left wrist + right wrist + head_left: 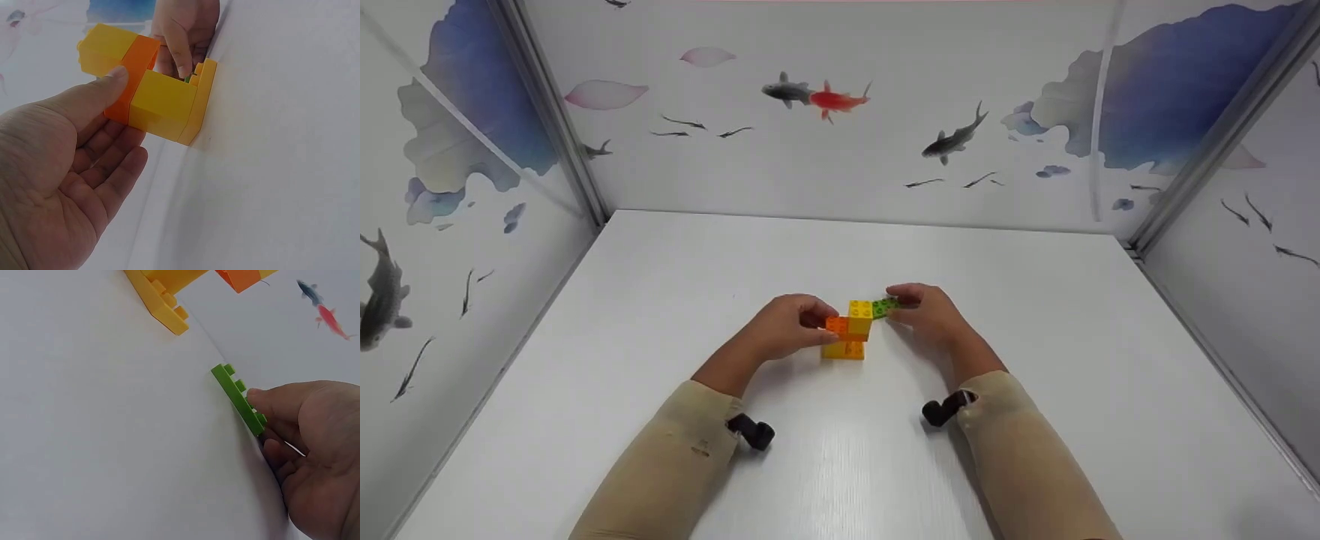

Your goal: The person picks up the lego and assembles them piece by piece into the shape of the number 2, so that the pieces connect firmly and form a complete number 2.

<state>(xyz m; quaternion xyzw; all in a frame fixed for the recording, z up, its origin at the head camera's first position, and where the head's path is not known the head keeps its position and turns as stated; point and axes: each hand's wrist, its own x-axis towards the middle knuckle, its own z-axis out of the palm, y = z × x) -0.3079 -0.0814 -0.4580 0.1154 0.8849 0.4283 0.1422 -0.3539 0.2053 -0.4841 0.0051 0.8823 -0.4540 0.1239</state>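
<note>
My left hand (791,326) pinches the orange brick (138,70) of a small stacked build between thumb and fingers. A yellow brick (860,316) sits on top of the orange one at its right end. Below it, another yellow brick (163,101) joins a flat yellow-orange studded plate (853,350) at the bottom. To the right, my right hand (934,315) pinches a flat green studded plate (239,398) near its right end, with the thumb over the studs. In the right wrist view, a gap separates the green plate from the build.
The bricks and hands are over the middle of a white table (840,465). White panels printed with fish (840,101) and petals stand along the back and both sides. A black wrist mount (751,432) sticks out from the left sleeve, another (948,409) from the right.
</note>
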